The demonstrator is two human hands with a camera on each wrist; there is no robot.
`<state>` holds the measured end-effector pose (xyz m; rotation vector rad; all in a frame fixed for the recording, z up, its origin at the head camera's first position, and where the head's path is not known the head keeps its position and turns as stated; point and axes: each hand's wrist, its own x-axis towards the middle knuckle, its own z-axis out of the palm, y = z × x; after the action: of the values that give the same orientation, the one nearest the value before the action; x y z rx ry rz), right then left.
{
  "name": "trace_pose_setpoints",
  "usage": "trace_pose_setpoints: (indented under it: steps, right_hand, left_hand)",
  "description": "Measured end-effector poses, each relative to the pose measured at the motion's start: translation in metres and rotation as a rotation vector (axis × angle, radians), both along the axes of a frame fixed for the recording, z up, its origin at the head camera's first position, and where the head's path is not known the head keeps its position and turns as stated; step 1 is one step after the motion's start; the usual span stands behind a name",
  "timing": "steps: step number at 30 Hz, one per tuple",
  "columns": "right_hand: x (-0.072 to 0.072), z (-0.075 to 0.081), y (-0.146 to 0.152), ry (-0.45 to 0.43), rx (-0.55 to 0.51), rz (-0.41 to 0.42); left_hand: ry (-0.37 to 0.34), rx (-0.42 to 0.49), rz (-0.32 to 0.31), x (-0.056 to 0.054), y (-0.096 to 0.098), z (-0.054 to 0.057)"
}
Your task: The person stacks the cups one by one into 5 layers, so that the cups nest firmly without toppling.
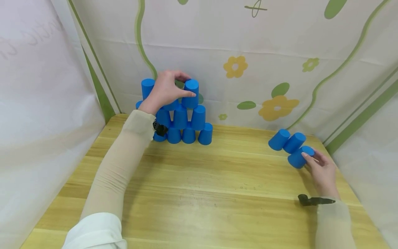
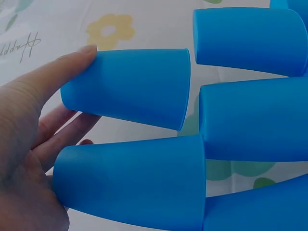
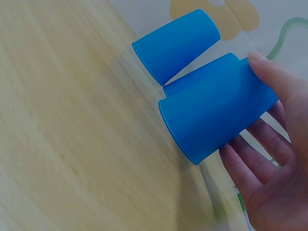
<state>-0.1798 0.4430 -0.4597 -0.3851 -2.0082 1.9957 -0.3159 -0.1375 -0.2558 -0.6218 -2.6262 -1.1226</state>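
Observation:
Upside-down blue cups form a stacked pyramid at the back left, with a bottom-row cup (image 1: 205, 134) at its right end. My left hand (image 1: 169, 88) grips an upside-down blue cup (image 1: 190, 94) between thumb and fingers at the upper right. In the left wrist view a narrow gap shows between this cup (image 2: 130, 86) and the cups under it. Another cup (image 2: 130, 183) stands beside it, near the palm. At the table's right, my right hand (image 1: 323, 172) holds a blue cup (image 1: 298, 158) by its upper part; whether it touches the table I cannot tell.
Two more upside-down cups, one at the back (image 1: 279, 139) and one in the middle (image 1: 294, 143), stand beside the right-hand cup. A printed cloth (image 1: 211, 69) hangs behind the wooden table (image 1: 199, 193), with white cloth on both sides. My left forearm hides part of the pyramid.

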Motion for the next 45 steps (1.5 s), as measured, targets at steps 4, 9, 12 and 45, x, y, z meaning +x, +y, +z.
trace_pose_setpoints:
  steps: [4,9,12,45]
  right_hand:
    - [0.001,0.0,0.001,0.007,-0.012,0.006]
    - [0.002,0.0,0.001,0.013,-0.007,0.011]
    - [0.002,0.0,0.001,0.013,-0.007,0.012]
    - [0.003,0.003,0.003,0.022,-0.031,-0.002]
  left_hand:
    - [0.004,-0.03,0.004,-0.001,0.0,-0.002]
    - [0.026,-0.065,0.014,-0.002,0.0,-0.004]
    - [0.031,-0.085,0.025,-0.002,0.0,-0.004]
    - [0.229,0.058,-0.024,0.049,-0.006,-0.018]
